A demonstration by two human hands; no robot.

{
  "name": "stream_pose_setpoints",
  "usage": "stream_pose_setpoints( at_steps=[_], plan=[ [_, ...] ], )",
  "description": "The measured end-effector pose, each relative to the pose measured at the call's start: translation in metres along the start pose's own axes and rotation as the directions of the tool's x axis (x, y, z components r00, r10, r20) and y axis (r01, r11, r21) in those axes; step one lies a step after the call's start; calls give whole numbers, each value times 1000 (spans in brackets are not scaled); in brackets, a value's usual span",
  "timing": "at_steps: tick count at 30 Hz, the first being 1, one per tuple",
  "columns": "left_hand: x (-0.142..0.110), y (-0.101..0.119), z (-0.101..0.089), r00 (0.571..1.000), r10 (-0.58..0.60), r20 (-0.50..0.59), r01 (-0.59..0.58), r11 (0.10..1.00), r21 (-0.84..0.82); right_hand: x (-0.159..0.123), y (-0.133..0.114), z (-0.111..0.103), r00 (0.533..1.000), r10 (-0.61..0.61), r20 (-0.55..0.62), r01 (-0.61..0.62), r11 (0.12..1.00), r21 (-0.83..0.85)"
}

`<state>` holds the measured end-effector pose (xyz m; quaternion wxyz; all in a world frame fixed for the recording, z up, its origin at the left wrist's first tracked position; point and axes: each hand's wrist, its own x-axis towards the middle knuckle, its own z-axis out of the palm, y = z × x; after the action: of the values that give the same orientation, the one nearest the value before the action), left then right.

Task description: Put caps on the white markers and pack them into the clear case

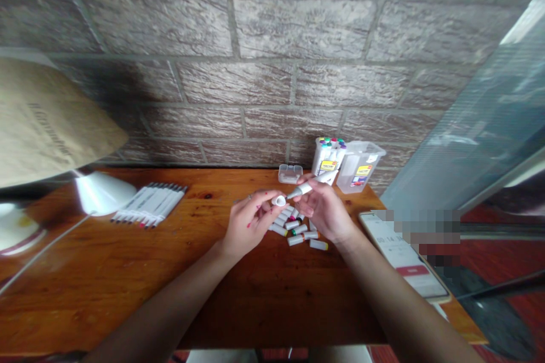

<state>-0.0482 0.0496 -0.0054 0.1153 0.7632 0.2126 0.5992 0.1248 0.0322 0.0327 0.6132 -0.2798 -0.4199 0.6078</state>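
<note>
My left hand (251, 221) pinches a small white marker cap (279, 201) between thumb and fingers. My right hand (326, 210) grips a white marker (307, 186) by its body, its tip pointing left at the cap, a small gap between them. Both hands hover over a pile of several loose caps (298, 231) on the wooden table (128, 272). A row of several uncapped white markers (150, 203) lies at the left.
A clear box of markers (328, 160), an empty clear container (360, 167) and a small lid (290, 173) stand by the brick wall. A phone (402, 255) lies at the right edge. A white lamp base (100, 193) and a paper bag (42, 125) are at the left.
</note>
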Motion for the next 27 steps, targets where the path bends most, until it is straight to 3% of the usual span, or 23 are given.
stream_pose_setpoints(
  at_steps=[10,27],
  plan=[
    [1,0,0,999,34,-38,-33,999,27,-1,1,-3,993,-40,114,33,997,63],
    [0,-1,0,999,41,-31,-40,999,36,-3,-1,-4,983,-24,180,14,998,59]
  ],
)
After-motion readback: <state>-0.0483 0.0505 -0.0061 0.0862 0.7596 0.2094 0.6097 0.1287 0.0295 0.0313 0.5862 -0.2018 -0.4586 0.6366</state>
